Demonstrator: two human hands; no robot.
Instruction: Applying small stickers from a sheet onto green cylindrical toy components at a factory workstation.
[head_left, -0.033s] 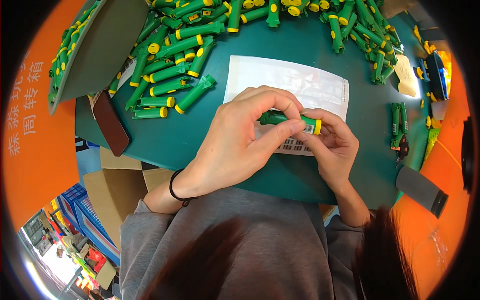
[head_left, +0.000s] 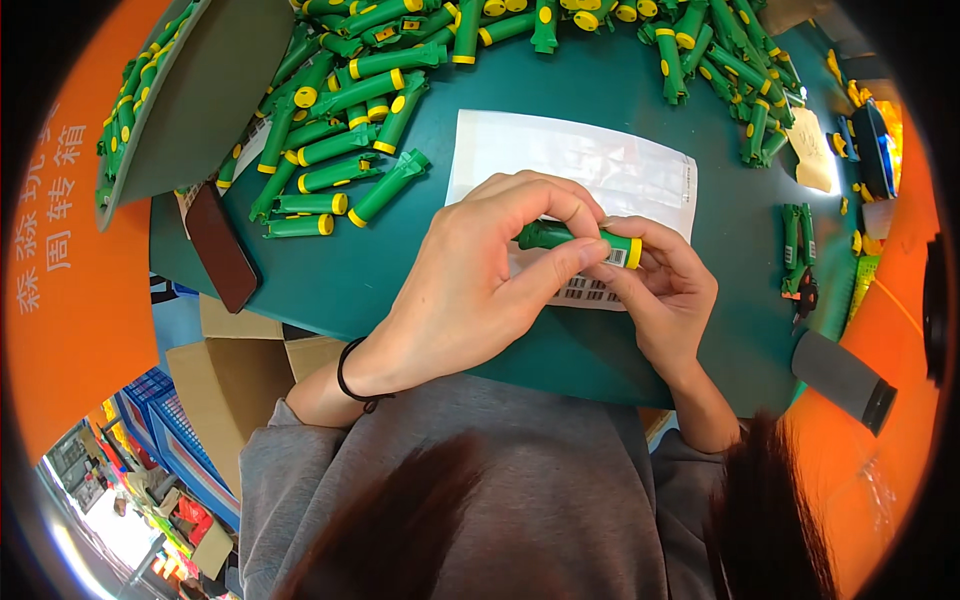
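Between my two hands, above a white label sheet (head_left: 570,150), is a small green plastic tube (head_left: 628,244) with a yellow end cap pointing right. My left hand (head_left: 490,260) grips its left part, thumb and bent fingers pressed on it. A barcode sticker (head_left: 617,257) shows on the tube's near side, right by the left thumb tip. My right hand (head_left: 665,290) closes around the capped end, its thumb underneath and fingers behind. Dark printed labels show on the sheet's lower part, below the tube. The fingers partly hide the tube's middle.
Similar green tubes (head_left: 390,185) lie heaped along the table's back left, with more (head_left: 740,70) at back right. A grey-green bin (head_left: 210,90) leans in at upper left. A dark red phone-like case (head_left: 222,245), an open carton (head_left: 245,370) and a grey cylinder (head_left: 840,375) are around the edges.
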